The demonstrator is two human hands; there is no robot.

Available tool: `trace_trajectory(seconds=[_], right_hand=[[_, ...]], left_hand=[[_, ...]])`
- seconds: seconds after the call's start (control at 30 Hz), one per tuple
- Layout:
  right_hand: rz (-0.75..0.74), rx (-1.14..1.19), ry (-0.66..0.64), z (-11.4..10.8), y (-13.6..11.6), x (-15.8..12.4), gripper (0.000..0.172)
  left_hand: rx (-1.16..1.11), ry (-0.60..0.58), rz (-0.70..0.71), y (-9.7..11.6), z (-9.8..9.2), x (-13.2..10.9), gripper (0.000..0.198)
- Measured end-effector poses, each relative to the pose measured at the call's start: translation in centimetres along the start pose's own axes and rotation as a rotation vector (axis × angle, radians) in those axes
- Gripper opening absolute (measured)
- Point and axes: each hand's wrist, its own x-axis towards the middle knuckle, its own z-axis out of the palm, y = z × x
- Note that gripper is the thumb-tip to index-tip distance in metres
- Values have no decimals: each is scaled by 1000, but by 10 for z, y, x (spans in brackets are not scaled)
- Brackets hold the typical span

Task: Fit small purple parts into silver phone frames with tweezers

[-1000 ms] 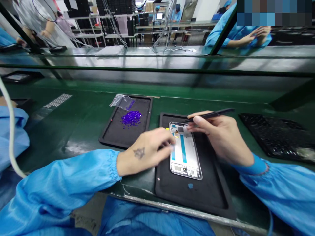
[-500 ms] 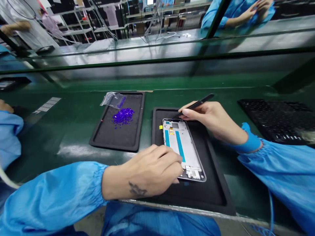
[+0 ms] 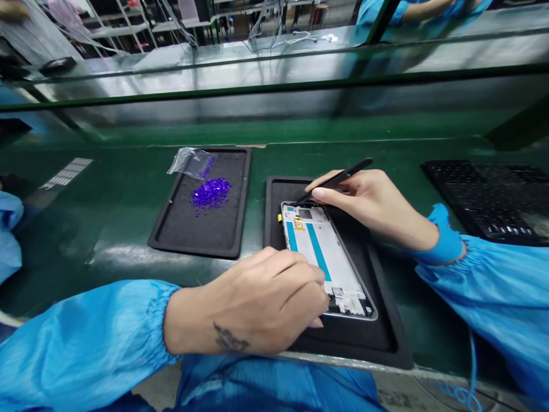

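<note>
A silver phone frame [image 3: 339, 252] with two blue strips lies aslant on a black tray [image 3: 388, 332]. My left hand [image 3: 257, 303] is closed at its lower left edge, gripping it there; the fingertips are partly hidden. Pinched in my right hand [image 3: 373, 206] is a pair of black tweezers [image 3: 354, 169], whose tips reach down to the frame's top edge. Whether the tips hold anything is too small to tell. A small yellow tab [image 3: 279, 218] sticks out from the frame's upper left side.
Left of the frame, a second black tray [image 3: 193, 237] bears a pile of small purple pieces [image 3: 212, 192] and a clear plastic bag [image 3: 186, 162]. A black slotted tray [image 3: 493, 200] lies at right. Another person's blue sleeve [image 3: 8, 234] shows at far left.
The phone frame's lower end has swung slightly right along with my left hand. The tweezer tips have moved a little left along the top edge. My view has tilted down slightly.
</note>
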Motion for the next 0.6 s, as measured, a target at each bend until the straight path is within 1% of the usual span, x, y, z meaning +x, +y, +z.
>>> trace_trajectory(seconds=[0.23,0.43,0.5,0.6], right_hand=[[-71,-90,-8,1,0,0,28],[-180,-169,-23,1,-5,-4,26],[-171,-155,-12,1,-6,-5,26],[-106,-120,27,-1,-5,-5,29]], left_hand=[[-14,0,6,0,1,0,34],[-12,0,11,-1,1,0,35],[-17,-8,9,-2,2,-2,33],[-18,-27,2,-3,1,-3,32]])
